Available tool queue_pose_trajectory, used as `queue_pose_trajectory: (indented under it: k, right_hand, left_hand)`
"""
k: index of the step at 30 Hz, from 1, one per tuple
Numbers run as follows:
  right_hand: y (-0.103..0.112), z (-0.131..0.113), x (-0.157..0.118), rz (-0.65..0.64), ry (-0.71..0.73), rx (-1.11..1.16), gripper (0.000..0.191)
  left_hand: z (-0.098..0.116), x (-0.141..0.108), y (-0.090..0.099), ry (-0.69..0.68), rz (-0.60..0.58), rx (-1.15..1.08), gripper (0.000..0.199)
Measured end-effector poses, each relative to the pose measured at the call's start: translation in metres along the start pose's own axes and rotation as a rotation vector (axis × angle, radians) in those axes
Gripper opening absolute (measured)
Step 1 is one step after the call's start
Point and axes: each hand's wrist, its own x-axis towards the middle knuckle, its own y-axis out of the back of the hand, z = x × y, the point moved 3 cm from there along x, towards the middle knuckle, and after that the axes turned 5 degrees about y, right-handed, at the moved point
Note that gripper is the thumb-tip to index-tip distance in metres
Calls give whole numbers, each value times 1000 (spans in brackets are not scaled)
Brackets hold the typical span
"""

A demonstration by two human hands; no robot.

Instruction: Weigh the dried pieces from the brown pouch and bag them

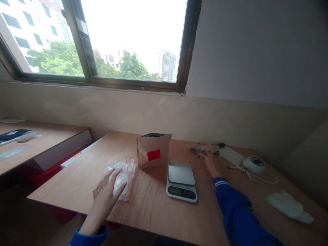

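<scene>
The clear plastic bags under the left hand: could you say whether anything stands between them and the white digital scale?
Nothing visible does: only bare wooden tabletop lies directly between the clear plastic bags and the white digital scale. The upright brown paper pouch stands just beyond that gap.

Fingers of the left hand [109, 186] hide part of the bags [130, 171] beneath; those of the right hand [211, 163] cover part of a packet [206, 148], its contents blurred. Between both sets of fingers, the label [153, 154] and display [175, 191] are too small to read. Behind the fingers, both sleeves [234, 208] are cut off.
</scene>
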Motion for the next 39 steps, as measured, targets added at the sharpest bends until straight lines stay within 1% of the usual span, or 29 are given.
queue_pose_trajectory:
  k: [3, 5, 6, 7, 8, 10, 12, 13, 14, 16, 18, 20, 22, 24, 25, 27, 29, 31, 32, 33, 34, 36, 38, 39]
  right_hand:
    - [9, 4, 4, 86, -48, 105, 15]
    - [22, 6, 7, 163, -97, 175, 15]
    - [31, 6, 9, 205, -129, 233, 17]
    - [42, 5, 10, 251, -167, 315, 20]
    - [55, 2, 11, 299, -210, 410, 25]
    - [84, -9, 11, 364, -272, 602, 36]
    - [117, -29, 7, 402, -293, 803, 40]
    - [133, -42, 4, 399, -299, 927, 39]
    - [148, -57, 0, 374, -306, 1052, 38]
    - [171, -90, -12, 338, -348, 1293, 35]
    - [183, -125, -27, 258, -388, 1504, 32]
    - [186, -158, -43, 195, -417, 1666, 29]
    - [180, -183, -60, 152, -473, 1776, 28]
    - [168, -200, -78, 127, -564, 1831, 28]
    - [161, -205, -86, 125, -612, 1832, 30]
    - [146, -209, -104, 153, -695, 1758, 37]
    - [135, -207, -121, 259, -758, 1573, 46]
    - [130, -203, -136, 381, -804, 1357, 48]
    - [131, -203, -142, 416, -810, 1277, 47]
    - [133, -206, -146, 410, -794, 1236, 45]
    - [136, -210, -148, 365, -759, 1231, 43]
    - [145, -224, -147, 220, -650, 1292, 40]
    - [153, -239, -145, 83, -570, 1366, 38]
    - [156, -245, -144, 38, -557, 1386, 38]
  left_hand:
    - [1, -1, -20, -56, -258, 29, 39]
    - [-4, 2, -29, -72, -376, -10, 38]
    - [-7, 5, -30, -87, -401, -45, 39]
    - [-10, 7, -29, -107, -401, -81, 39]
    - [-11, 10, -25, -128, -373, -112, 38]
    - [-10, 13, -11, -173, -258, -165, 36]
    - [0, 10, 6, -216, -148, -245, 34]
    - [9, 7, 13, -231, -132, -323, 34]
    - [19, 1, 19, -239, -150, -426, 37]
    - [43, -15, 24, -200, -233, -644, 43]
    - [67, -35, 23, -151, -337, -846, 50]
    - [89, -56, 18, -159, -484, -992, 51]
    - [102, -73, 16, -198, -590, -1043, 43]
    - [108, -84, 17, -205, -644, -1059, 33]
    - [108, -87, 18, -194, -657, -1067, 31]
    - [108, -90, 20, -157, -668, -1099, 32]
    - [108, -92, 20, -120, -649, -1150, 34]
    - [110, -94, 18, -89, -598, -1193, 35]
    - [112, -96, 15, -74, -568, -1204, 35]
    - [114, -98, 11, -62, -545, -1202, 35]
    - [117, -101, 7, -56, -533, -1187, 35]
    - [123, -107, 0, -68, -525, -1139, 33]
    - [129, -112, -6, -120, -509, -1079, 30]
    - [130, -115, -7, -153, -487, -1046, 28]
